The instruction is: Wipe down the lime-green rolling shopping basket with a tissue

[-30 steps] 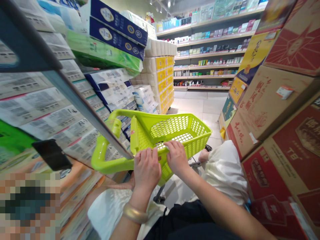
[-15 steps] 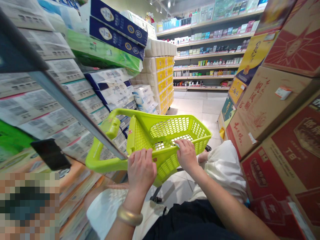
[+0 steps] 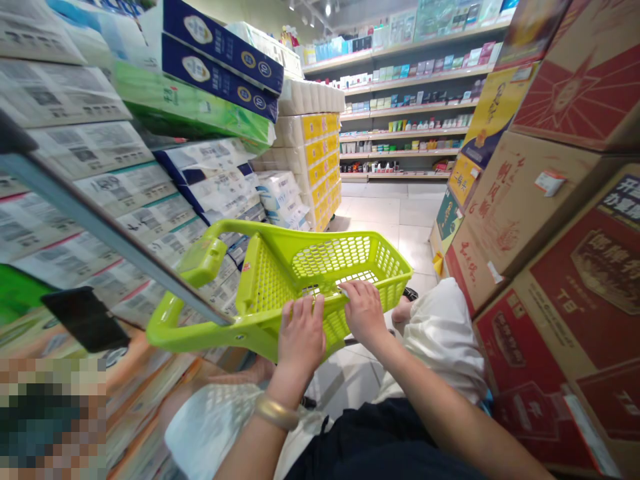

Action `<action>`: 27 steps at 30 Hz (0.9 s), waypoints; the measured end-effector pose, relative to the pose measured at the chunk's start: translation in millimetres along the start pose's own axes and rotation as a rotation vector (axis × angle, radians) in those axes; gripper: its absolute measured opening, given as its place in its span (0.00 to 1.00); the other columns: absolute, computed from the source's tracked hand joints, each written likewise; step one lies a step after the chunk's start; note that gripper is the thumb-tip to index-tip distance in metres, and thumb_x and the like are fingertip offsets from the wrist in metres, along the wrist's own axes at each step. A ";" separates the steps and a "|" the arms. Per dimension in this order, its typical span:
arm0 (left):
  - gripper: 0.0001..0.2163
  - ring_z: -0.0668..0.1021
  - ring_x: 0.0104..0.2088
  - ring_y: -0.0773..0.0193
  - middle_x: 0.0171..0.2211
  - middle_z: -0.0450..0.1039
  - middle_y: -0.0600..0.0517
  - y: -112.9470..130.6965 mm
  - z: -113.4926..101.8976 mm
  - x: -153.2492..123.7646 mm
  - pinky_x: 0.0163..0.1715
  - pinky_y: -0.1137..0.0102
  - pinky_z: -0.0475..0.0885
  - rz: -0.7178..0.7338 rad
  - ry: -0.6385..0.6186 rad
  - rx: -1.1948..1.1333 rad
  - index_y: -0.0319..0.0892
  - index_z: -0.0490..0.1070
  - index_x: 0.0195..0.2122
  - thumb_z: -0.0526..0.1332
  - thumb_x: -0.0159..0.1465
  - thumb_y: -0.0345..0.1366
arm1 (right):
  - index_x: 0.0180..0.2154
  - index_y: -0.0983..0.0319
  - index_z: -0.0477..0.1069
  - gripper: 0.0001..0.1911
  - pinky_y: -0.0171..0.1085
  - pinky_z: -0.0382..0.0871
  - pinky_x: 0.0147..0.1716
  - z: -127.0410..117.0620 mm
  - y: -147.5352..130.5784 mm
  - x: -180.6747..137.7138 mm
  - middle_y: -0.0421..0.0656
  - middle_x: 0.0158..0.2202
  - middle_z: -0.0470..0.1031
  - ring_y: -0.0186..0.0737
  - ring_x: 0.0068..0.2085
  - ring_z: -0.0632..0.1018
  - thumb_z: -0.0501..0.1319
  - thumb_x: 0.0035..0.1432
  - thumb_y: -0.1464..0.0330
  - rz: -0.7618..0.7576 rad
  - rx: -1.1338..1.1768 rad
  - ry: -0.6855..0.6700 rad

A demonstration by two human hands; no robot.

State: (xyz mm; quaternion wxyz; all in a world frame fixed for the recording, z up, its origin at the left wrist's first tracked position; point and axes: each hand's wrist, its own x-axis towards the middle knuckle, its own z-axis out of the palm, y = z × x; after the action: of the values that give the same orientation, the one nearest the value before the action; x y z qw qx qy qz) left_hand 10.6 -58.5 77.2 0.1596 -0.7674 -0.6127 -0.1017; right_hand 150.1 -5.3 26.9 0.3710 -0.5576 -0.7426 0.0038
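A lime-green plastic shopping cart (image 3: 273, 333) stands at a slant in front of my knees, its lattice basket showing nothing inside. My left hand (image 3: 303, 333), with a gold bangle at the wrist, has its fingers hooked over the near rim; the thumb is hidden. Close to its right, my right hand (image 3: 365, 310) lies over the same rim with bent fingers. A small white piece (image 3: 343, 291) pokes out at its fingertips, too small to name. A grey metal pole (image 3: 125, 237) crosses the cart's handle on the left.
Stacked tissue packs (image 3: 75, 100) line the left side, and yellow-and-white paper packs (image 3: 320, 163) stand beyond. Printed cartons (image 3: 540, 200) rise close on the right. A dark phone-like device (image 3: 85, 319) is at lower left. Shelves of small goods (image 3: 405, 110) close off the tiled aisle (image 3: 380, 207).
My left hand has slid right along the rim, away from the handle end, and its fingers are straighter. My right hand stays near its spot. The view has shifted slightly right.
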 end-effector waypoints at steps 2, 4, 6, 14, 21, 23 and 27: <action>0.26 0.68 0.52 0.50 0.49 0.70 0.43 -1.4 -0.8 0.1 0.58 0.55 0.56 -0.006 -0.019 0.022 0.40 0.64 0.56 0.59 0.54 0.29 | 0.48 0.61 0.71 0.22 0.43 0.56 0.56 0.9 0.7 0.8 0.47 0.46 0.73 0.45 0.51 0.68 0.55 0.53 0.79 0.037 -0.002 0.006; 0.26 0.68 0.51 0.49 0.48 0.70 0.42 -1.2 -2.4 0.7 0.57 0.53 0.56 -0.023 -0.031 0.043 0.39 0.64 0.56 0.59 0.54 0.30 | 0.48 0.61 0.72 0.22 0.44 0.56 0.56 3.9 -7.3 1.2 0.47 0.46 0.73 0.45 0.51 0.68 0.55 0.52 0.79 0.044 0.021 0.004; 0.25 0.68 0.50 0.49 0.47 0.69 0.42 -0.7 -3.0 1.1 0.56 0.53 0.56 -0.029 -0.029 0.055 0.38 0.64 0.55 0.58 0.54 0.29 | 0.49 0.61 0.71 0.22 0.44 0.56 0.56 7.7 -20.6 0.8 0.48 0.47 0.73 0.45 0.51 0.67 0.55 0.52 0.79 0.010 0.061 -0.003; 0.26 0.67 0.51 0.49 0.47 0.69 0.42 -7.8 -0.1 -2.1 0.57 0.54 0.56 -0.024 -0.014 0.023 0.39 0.64 0.56 0.58 0.54 0.28 | 0.51 0.60 0.70 0.24 0.43 0.58 0.56 5.9 -14.7 -2.9 0.47 0.48 0.73 0.45 0.51 0.68 0.55 0.53 0.79 -0.059 0.085 -0.029; 0.24 0.66 0.51 0.48 0.46 0.68 0.40 -3.0 2.3 -0.5 0.58 0.52 0.54 -0.057 -0.008 0.039 0.36 0.65 0.54 0.58 0.54 0.29 | 0.48 0.62 0.72 0.22 0.45 0.57 0.56 7.4 -20.0 -2.3 0.48 0.47 0.73 0.46 0.50 0.68 0.54 0.52 0.80 0.011 0.077 0.020; 0.21 0.67 0.51 0.49 0.45 0.68 0.40 -2.7 3.6 -0.5 0.57 0.52 0.55 -0.054 0.006 0.036 0.36 0.65 0.54 0.56 0.57 0.29 | 0.48 0.61 0.72 0.21 0.44 0.58 0.56 12.2 -34.7 -2.2 0.48 0.47 0.73 0.44 0.50 0.68 0.54 0.54 0.79 -0.037 0.105 0.020; 0.20 0.67 0.50 0.50 0.45 0.68 0.41 -5.2 4.7 -2.1 0.57 0.53 0.55 -0.045 0.018 0.033 0.37 0.65 0.54 0.55 0.60 0.30 | 0.51 0.60 0.71 0.22 0.42 0.59 0.56 15.6 -39.6 -3.3 0.47 0.47 0.73 0.43 0.50 0.69 0.53 0.56 0.79 -0.108 0.120 0.008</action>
State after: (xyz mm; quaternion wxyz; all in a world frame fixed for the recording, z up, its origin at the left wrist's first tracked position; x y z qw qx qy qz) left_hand 4.9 -57.6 72.7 0.1756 -0.7497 -0.6298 -0.1020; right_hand 109.0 -16.7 30.3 0.4063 -0.4937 -0.7684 0.0263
